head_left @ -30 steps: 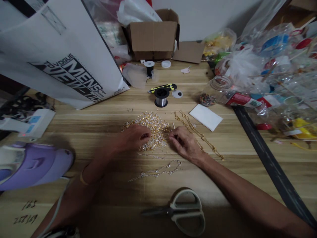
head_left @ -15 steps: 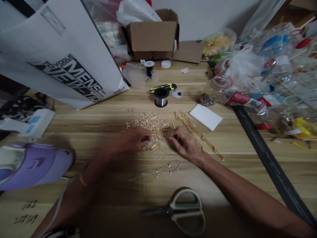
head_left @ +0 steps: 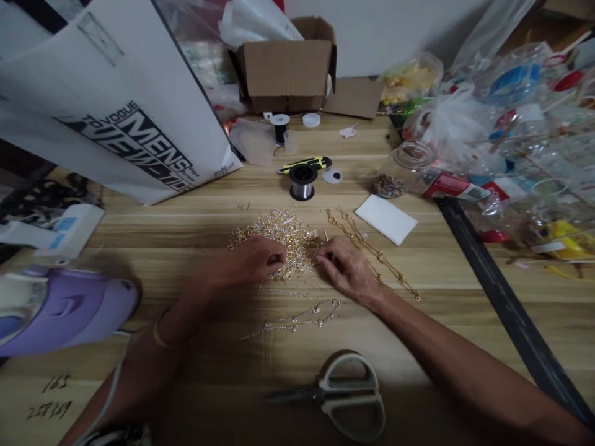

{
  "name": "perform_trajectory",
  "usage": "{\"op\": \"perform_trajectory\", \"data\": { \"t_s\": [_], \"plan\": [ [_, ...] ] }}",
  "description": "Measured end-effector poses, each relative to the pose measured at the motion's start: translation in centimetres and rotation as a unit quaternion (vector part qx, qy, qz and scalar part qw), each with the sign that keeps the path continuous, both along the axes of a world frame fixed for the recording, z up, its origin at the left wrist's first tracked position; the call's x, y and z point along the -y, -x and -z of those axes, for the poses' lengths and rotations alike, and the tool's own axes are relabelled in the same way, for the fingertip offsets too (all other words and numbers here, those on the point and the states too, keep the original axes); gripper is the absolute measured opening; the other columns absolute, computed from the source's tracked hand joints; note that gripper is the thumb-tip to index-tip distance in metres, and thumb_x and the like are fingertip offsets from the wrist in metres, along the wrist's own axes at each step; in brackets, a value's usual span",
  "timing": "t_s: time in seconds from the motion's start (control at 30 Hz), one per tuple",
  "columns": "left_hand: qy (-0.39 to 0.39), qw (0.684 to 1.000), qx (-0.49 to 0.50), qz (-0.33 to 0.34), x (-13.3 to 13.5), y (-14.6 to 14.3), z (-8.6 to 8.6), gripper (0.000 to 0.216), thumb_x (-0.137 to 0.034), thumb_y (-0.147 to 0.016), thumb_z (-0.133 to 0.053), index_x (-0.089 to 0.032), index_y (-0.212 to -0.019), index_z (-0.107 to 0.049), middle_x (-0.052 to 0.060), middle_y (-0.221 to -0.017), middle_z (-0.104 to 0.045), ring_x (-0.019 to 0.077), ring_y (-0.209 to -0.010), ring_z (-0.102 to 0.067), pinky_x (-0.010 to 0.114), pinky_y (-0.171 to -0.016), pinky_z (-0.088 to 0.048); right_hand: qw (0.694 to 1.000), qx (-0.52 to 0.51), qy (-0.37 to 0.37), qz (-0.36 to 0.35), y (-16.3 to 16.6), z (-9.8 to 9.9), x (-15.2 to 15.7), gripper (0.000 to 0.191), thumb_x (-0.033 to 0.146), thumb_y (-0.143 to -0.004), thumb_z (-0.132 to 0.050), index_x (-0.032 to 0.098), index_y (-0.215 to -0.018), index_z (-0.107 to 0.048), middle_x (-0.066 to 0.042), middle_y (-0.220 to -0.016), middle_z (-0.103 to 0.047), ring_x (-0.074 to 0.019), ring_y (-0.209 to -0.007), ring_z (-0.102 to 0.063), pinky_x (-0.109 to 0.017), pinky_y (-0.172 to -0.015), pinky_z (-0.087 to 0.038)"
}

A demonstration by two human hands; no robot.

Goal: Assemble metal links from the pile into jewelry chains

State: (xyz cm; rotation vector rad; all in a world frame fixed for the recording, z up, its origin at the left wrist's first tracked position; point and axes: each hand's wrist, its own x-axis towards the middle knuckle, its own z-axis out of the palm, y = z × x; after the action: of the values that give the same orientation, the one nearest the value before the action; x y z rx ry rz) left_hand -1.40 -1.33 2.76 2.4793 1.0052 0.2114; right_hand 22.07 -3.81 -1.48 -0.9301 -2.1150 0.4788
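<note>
A heap of tiny gold and clear beads (head_left: pixel 283 226) lies on the wooden table. My left hand (head_left: pixel 258 257) rests at its left front side, fingers curled in a pinch; whatever is between them is too small to make out. On the right edge of the heap, my right hand (head_left: pixel 341 263) is closed with thumb and forefinger together, also on something I cannot make out. Gold chains (head_left: pixel 372 251) run past the right hand. Nearer me lie a silver chain (head_left: pixel 302 320) with small clear beads and a shorter thin chain (head_left: pixel 284 292).
Scissors (head_left: pixel 351 396) lie at the front. Behind the heap are a wire spool (head_left: pixel 303 183), a yellow utility knife (head_left: pixel 304 164) and a white card (head_left: pixel 387 219). A jar (head_left: pixel 400 170) and plastic clutter stand right; a paper bag (head_left: pixel 116 105) and purple bottle (head_left: pixel 79 306) stand left.
My left hand has shifted very slightly to the right, and its forearm with it. The right hand and the things on the table look the same.
</note>
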Motion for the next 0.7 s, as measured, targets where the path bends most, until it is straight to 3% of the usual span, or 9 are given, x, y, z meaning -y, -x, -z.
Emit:
{"op": "perform_trajectory", "data": {
  "t_s": [0.37, 0.7],
  "plan": [
    [-0.011, 1.0, 0.013, -0.001, -0.2, -0.02, 0.55, 0.015, -0.012, -0.076, -0.048, -0.014, -0.065, -0.059, 0.002, -0.065, -0.06, 0.0118, -0.061, -0.05, 0.023, -0.061, -0.038, 1.0, -0.005, 0.007, -0.004, -0.01, -0.14, -0.01, 0.007, 0.017, -0.088, -0.047, 0.018, -0.086, -0.054, -0.004, -0.077, -0.057, -0.015, -0.07, -0.052, -0.029, -0.066, -0.044],
    [-0.002, 1.0, -0.025, -0.012, -0.03, -0.31, -0.2, 0.016, -0.011, -0.078, -0.049, -0.014, -0.066, -0.059, 0.002, -0.067, -0.059, 0.0125, -0.064, -0.051, 0.024, -0.063, -0.037, 1.0, 0.001, 0.008, -0.005, -0.01, -0.17, 0.0, 0.007, 0.017, -0.089, -0.048, 0.018, -0.085, -0.053, -0.004, -0.078, -0.057, -0.0145, -0.072, -0.052, -0.028, -0.067, -0.044]
  ]
}}
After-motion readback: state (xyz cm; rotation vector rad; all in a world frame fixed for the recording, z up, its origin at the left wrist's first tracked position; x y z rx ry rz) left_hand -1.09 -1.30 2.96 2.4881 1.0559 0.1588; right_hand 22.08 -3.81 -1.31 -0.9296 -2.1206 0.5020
